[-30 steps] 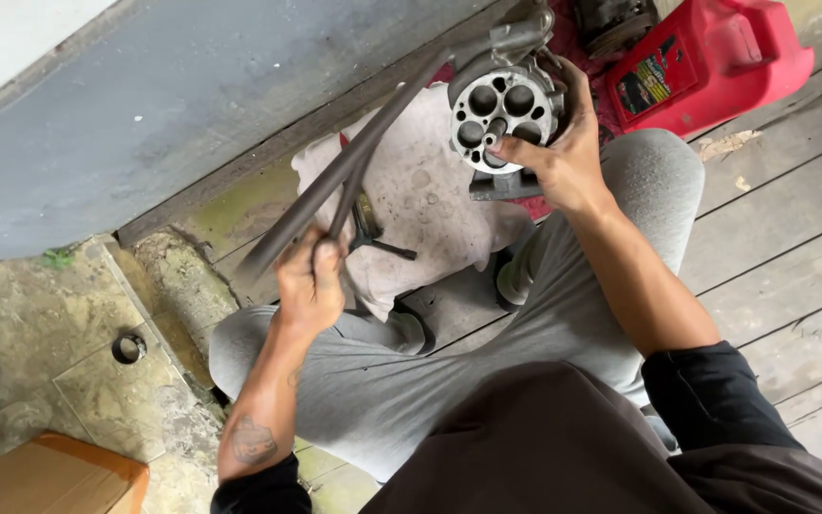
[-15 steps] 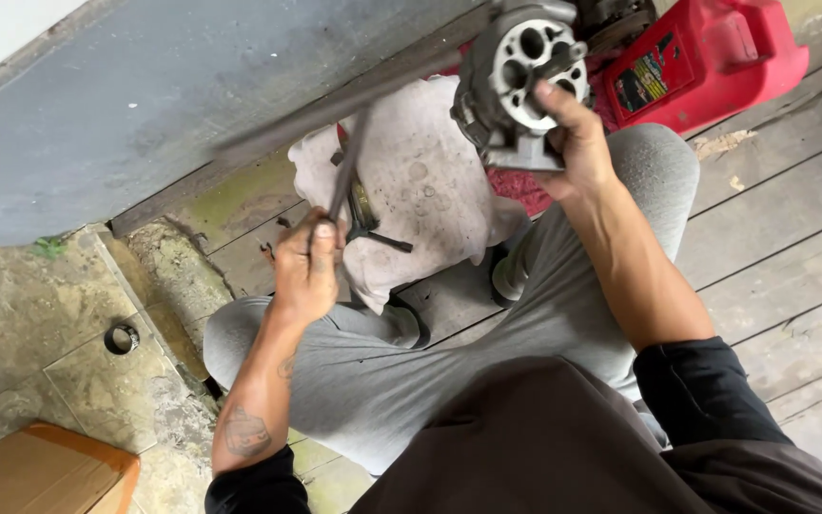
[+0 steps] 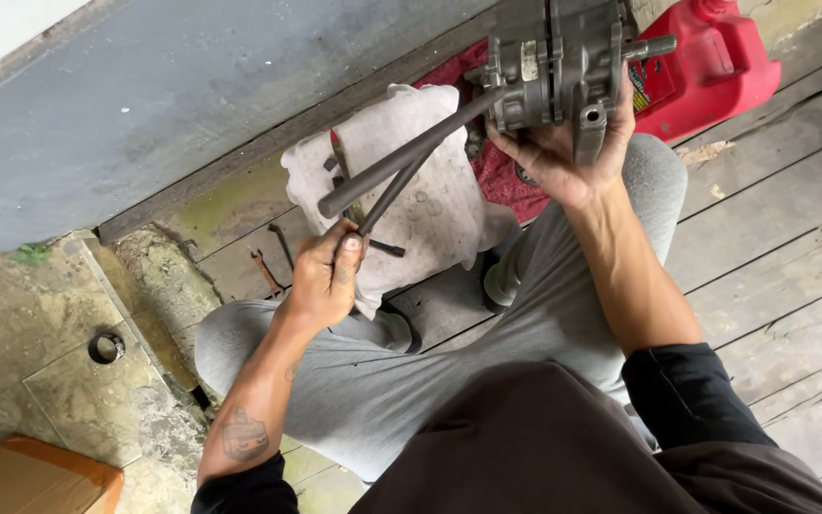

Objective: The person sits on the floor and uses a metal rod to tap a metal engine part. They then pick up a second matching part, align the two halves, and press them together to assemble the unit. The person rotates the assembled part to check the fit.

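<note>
Turning in the right hand (image 3: 563,157), the grey metal engine part (image 3: 554,62) at the top of the frame now shows its side, not its round holes, while the left hand (image 3: 325,281) stays closed around the thin dark rod (image 3: 394,186) above the white cloth (image 3: 430,205).

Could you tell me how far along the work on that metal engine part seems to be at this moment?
Done: the grey engine part is off the floor, and loose tools lie on the boards. In hand: the right hand props it up while the left hand grips a cross-shaped wrench reaching into its side. Left: the wrench remains engaged; whether the fastener is loose cannot be seen.
</note>
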